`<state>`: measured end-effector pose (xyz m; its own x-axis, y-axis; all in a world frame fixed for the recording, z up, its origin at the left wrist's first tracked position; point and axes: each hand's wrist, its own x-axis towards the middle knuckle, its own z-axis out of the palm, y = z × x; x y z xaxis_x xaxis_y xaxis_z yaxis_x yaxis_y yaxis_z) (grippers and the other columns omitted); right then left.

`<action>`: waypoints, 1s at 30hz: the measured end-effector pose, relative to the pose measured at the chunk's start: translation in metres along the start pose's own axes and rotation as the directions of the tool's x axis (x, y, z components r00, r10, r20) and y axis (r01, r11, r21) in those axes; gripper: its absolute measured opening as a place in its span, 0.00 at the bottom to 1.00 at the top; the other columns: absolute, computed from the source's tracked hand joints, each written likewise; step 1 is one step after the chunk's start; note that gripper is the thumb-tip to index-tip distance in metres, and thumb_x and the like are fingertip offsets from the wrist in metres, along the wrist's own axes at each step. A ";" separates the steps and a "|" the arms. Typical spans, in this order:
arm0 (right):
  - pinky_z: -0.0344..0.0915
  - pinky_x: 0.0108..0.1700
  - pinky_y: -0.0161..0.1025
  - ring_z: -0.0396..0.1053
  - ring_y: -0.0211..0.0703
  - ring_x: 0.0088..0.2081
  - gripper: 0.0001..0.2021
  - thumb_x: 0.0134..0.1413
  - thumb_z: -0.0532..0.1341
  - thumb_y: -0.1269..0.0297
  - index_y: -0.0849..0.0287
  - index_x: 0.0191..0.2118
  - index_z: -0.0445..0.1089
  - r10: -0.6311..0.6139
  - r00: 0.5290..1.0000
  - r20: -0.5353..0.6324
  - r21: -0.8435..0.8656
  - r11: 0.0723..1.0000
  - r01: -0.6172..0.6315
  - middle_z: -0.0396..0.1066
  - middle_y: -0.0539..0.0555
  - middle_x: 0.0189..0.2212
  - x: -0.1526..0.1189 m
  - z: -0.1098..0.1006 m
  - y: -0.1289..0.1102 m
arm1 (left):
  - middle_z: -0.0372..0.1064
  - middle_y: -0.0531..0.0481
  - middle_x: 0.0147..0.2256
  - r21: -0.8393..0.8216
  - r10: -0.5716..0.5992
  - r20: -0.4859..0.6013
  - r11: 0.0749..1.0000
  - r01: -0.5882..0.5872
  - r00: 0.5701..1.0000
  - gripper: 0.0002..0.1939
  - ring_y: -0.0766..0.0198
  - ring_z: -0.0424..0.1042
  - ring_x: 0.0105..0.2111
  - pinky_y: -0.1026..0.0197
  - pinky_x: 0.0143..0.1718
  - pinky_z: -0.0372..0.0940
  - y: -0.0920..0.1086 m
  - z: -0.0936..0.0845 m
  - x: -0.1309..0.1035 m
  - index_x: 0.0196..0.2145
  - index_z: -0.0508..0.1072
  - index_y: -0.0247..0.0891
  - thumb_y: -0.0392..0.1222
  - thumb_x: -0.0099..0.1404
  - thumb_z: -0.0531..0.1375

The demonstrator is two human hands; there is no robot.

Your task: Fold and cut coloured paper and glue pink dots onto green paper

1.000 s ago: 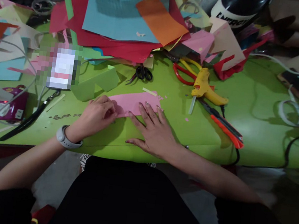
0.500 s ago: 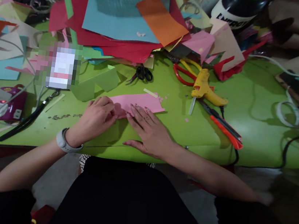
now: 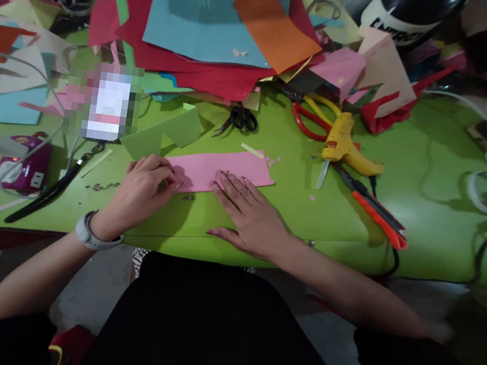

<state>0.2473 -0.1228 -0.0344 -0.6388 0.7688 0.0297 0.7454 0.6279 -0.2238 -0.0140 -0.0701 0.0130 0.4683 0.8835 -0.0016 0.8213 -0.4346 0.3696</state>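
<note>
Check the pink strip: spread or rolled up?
Spread: pink strip lies flat beneath right hand. Can't tell at the end by left hand.

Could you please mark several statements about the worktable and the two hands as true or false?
1. The right hand rests with its fingers on the pink paper strip. True.
2. The yellow plastic glue gun lies left of the small black-handled scissors. False: it lies to their right.
3. The orange paper piece partly overlaps the large light-blue paper sheet. True.
4. The light-grey wristband is on the right wrist. False: it is on the left wrist.
5. The left hand is at the glue gun. False: it is at the pink strip's left end.
</note>
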 end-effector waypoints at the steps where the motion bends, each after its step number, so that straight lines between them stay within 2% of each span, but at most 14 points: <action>1: 0.43 0.73 0.59 0.37 0.59 0.74 0.46 0.65 0.45 0.34 0.69 0.74 0.40 0.000 1.000 -0.003 0.003 1.000 0.000 0.39 0.67 0.73 0.000 0.001 0.000 | 0.72 0.43 0.46 0.002 -0.003 -0.005 1.000 0.003 1.000 0.07 0.51 0.71 0.46 0.46 0.47 0.63 -0.001 0.000 -0.002 0.36 0.75 0.38 0.42 0.70 0.59; 12: 0.46 0.72 0.60 0.39 0.57 0.74 0.47 0.66 0.49 0.38 0.66 0.74 0.29 -0.007 0.999 -0.046 0.000 1.000 0.007 0.40 0.66 0.73 -0.003 0.002 -0.002 | 0.73 0.43 0.46 0.097 0.052 -0.081 0.994 -0.044 0.995 0.07 0.51 0.69 0.45 0.47 0.47 0.60 -0.002 0.008 -0.007 0.35 0.73 0.39 0.42 0.70 0.58; 16: 0.47 0.72 0.60 0.40 0.58 0.74 0.46 0.67 0.48 0.39 0.66 0.74 0.29 -0.003 0.999 -0.044 -0.002 1.000 0.003 0.40 0.66 0.73 -0.004 0.002 -0.001 | 0.74 0.42 0.46 0.179 0.059 -0.097 0.983 -0.041 0.994 0.08 0.50 0.69 0.45 0.45 0.48 0.60 0.003 0.009 -0.011 0.37 0.74 0.40 0.42 0.72 0.56; 19: 0.46 0.72 0.60 0.40 0.58 0.74 0.45 0.67 0.48 0.38 0.68 0.74 0.33 -0.005 0.999 -0.044 -0.003 1.000 0.005 0.41 0.67 0.73 -0.003 0.003 -0.002 | 0.74 0.39 0.47 0.233 0.044 -0.121 0.972 -0.015 0.992 0.09 0.48 0.70 0.45 0.42 0.50 0.60 0.008 0.012 -0.014 0.42 0.75 0.39 0.42 0.73 0.55; 22: 0.46 0.72 0.61 0.40 0.59 0.74 0.46 0.66 0.47 0.36 0.69 0.74 0.37 -0.003 0.999 -0.043 -0.010 1.000 0.003 0.42 0.68 0.72 -0.003 0.004 -0.002 | 0.71 0.38 0.56 0.302 0.121 -0.175 0.951 -0.064 0.977 0.16 0.48 0.70 0.53 0.42 0.55 0.61 0.016 0.017 -0.017 0.56 0.70 0.39 0.35 0.73 0.53; 24: 0.46 0.72 0.61 0.40 0.59 0.74 0.46 0.65 0.47 0.36 0.70 0.74 0.39 -0.002 0.999 -0.047 -0.019 1.000 0.001 0.42 0.69 0.72 -0.003 0.005 -0.002 | 0.64 0.36 0.63 0.335 0.254 -0.129 0.921 -0.199 0.959 0.24 0.50 0.65 0.62 0.44 0.61 0.60 0.023 0.023 -0.018 0.64 0.62 0.35 0.29 0.72 0.50; 26: 0.46 0.72 0.60 0.39 0.59 0.74 0.46 0.66 0.48 0.37 0.70 0.74 0.39 -0.005 0.998 -0.058 -0.024 1.000 0.003 0.42 0.69 0.72 -0.003 0.005 -0.002 | 0.58 0.33 0.67 0.322 0.358 -0.027 0.887 -0.331 0.933 0.27 0.51 0.59 0.67 0.48 0.65 0.59 0.030 0.030 -0.019 0.66 0.58 0.28 0.26 0.71 0.48; 28: 0.46 0.72 0.59 0.39 0.58 0.74 0.45 0.66 0.49 0.38 0.69 0.74 0.38 -0.014 0.997 -0.072 -0.024 1.000 0.013 0.42 0.68 0.72 -0.004 0.006 -0.002 | 0.55 0.30 0.67 0.294 0.380 0.048 0.878 -0.377 0.924 0.27 0.49 0.56 0.69 0.48 0.67 0.57 0.037 0.037 -0.020 0.66 0.57 0.23 0.29 0.71 0.47; 30: 0.47 0.72 0.59 0.40 0.59 0.74 0.45 0.66 0.50 0.39 0.69 0.74 0.38 -0.024 0.996 -0.084 -0.025 0.999 0.022 0.42 0.69 0.72 -0.004 0.006 -0.002 | 0.55 0.28 0.67 0.287 0.364 0.068 0.885 -0.368 0.929 0.26 0.48 0.55 0.69 0.46 0.68 0.56 0.042 0.044 -0.022 0.66 0.57 0.20 0.32 0.73 0.47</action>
<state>0.2475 -0.1283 -0.0399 -0.6380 0.7611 0.1168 0.7359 0.6473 -0.1987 0.0249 -0.1151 -0.0123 0.7563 0.6505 0.0700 0.6476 -0.7595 0.0612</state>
